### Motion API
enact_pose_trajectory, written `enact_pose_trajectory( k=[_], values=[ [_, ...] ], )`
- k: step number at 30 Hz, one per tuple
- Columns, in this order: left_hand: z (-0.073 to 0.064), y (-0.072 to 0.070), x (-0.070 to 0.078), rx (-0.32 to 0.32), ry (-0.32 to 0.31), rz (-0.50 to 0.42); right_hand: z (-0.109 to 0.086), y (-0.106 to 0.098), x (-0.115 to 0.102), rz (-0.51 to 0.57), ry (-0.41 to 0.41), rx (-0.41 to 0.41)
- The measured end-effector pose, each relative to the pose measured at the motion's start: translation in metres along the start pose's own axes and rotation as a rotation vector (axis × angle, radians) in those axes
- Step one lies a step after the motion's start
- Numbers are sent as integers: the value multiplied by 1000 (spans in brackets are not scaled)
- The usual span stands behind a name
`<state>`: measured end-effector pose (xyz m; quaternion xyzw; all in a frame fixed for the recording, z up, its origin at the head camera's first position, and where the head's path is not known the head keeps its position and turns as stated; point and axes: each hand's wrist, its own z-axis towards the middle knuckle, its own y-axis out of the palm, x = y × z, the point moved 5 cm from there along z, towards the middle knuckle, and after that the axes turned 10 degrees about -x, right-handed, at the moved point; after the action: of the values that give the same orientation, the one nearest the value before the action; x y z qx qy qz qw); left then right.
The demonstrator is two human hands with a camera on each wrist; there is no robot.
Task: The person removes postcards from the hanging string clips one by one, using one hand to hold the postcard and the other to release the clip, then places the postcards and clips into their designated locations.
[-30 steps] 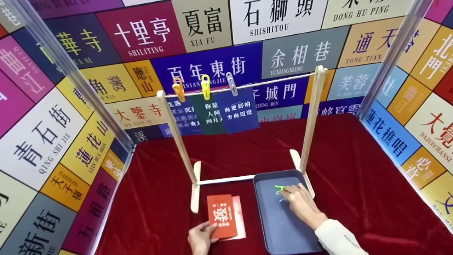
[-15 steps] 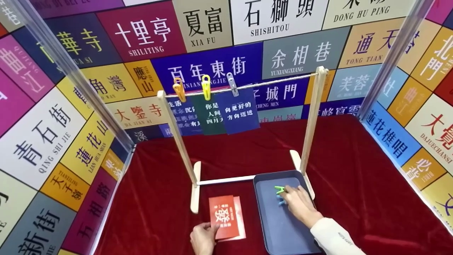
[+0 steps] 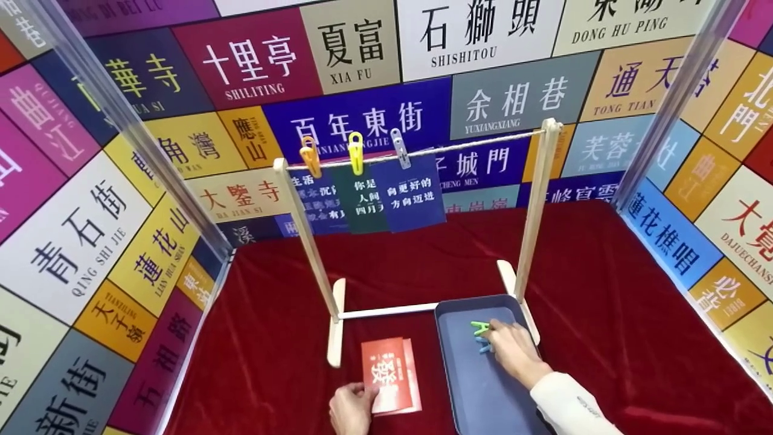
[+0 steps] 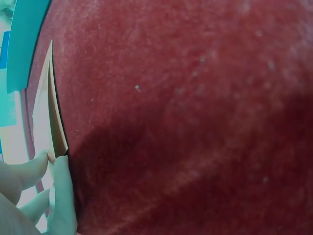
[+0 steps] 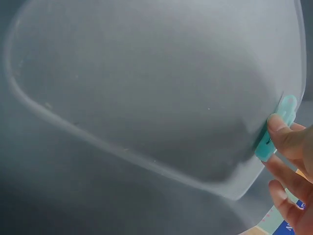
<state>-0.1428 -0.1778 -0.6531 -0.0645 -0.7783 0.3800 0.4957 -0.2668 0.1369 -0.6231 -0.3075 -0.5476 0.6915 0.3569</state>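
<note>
In the head view, my left hand point(image 3: 351, 408) pinches the lower left corner of a red card point(image 3: 386, 374) with a large white character. A paler card point(image 3: 414, 386) shows beneath it. The left wrist view shows thumb and finger on the edge of the card point(image 4: 55, 112), its layers slightly parted. Over the grey-blue tray point(image 3: 477, 399), my right hand point(image 3: 516, 353) is at a green clothespin point(image 3: 480, 328) and a light blue clothespin point(image 3: 483, 344). In the right wrist view, thumb and fingers pinch a teal-looking clothespin point(image 5: 279, 127) by the tray's edge.
Behind stands a wooden rack point(image 3: 531, 217) with a rope. Orange point(image 3: 310, 157), yellow point(image 3: 356, 154) and grey point(image 3: 400, 149) clothespins hold cards, including a blue card point(image 3: 413, 193), on it. Red velvet cloth point(image 3: 266, 362) covers the table. Panels with characters surround it.
My left hand and the red card have shifted slightly right and down, covering more of the paler card. The right hand stays at the clothespins, with more of the blue one showing.
</note>
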Motion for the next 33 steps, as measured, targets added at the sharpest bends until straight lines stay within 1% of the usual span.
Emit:
enact_pose_trajectory(
  k=[4,9,17,21,28,31,33],
  values=[
    [-2,1,-1,-1,-5,-6,-1,-1,1,14,20,-16],
    [-2,3,1,-4,6,-9,-1,-5,0,25,20,-7],
    [-3,4,0,-15,1,-7,-1,-6,-1,34,32,-8],
    [-3,3,2,-25,-5,4,-1,-6,-1,30,31,9],
    [-6,-1,6,-84,-11,47,-2,-7,0,36,27,28],
    [-6,-2,10,-115,-16,77,-2,-13,-1,48,30,31],
    [-6,-4,13,-132,-7,95,-1,-19,-2,63,33,33]
  ],
)
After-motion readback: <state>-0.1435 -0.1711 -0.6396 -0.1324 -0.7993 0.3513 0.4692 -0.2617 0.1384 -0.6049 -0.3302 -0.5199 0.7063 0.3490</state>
